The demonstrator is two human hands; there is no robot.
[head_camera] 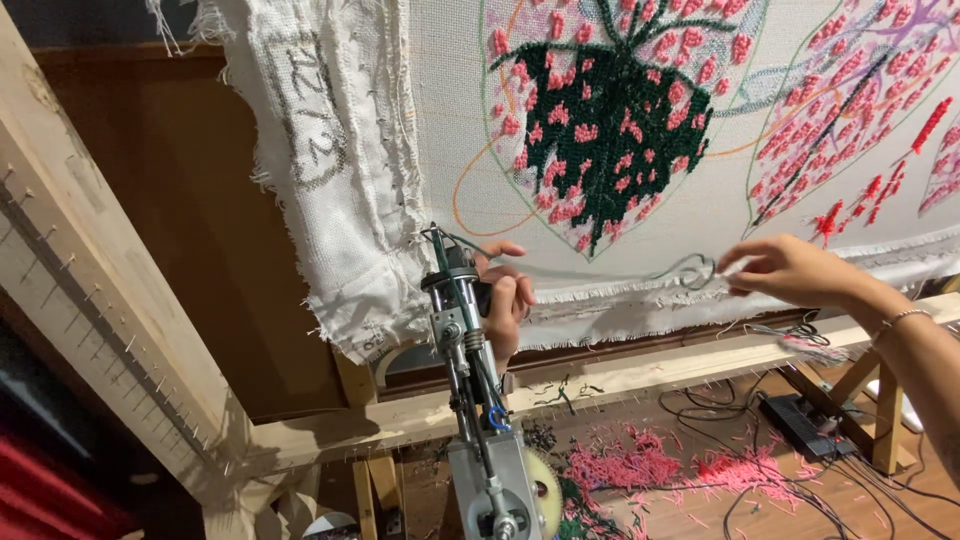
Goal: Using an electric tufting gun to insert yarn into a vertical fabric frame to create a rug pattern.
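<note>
My left hand (pixel 505 300) grips the handle of a metal tufting gun (pixel 478 400), which points up toward the stretched white backing cloth (pixel 440 120). My right hand (pixel 790 268) pinches a thin wire threader loop (pixel 695 272) out to the right, level with the gun's tip. A dark green yarn strand (pixel 580 272) runs from the needle tip to that loop. On the cloth above is a tufted leaf shape in dark green with pink dots (pixel 610 110). More pink and red tufted shapes (pixel 850 110) lie at the right.
The cloth hangs on a wooden frame (pixel 110 300) studded with small nails along its bars. Pink and green yarn scraps (pixel 650 465) litter the floor below. Black cables and a power strip (pixel 800 420) lie on the floor at right, beside a wooden leg (pixel 885 420).
</note>
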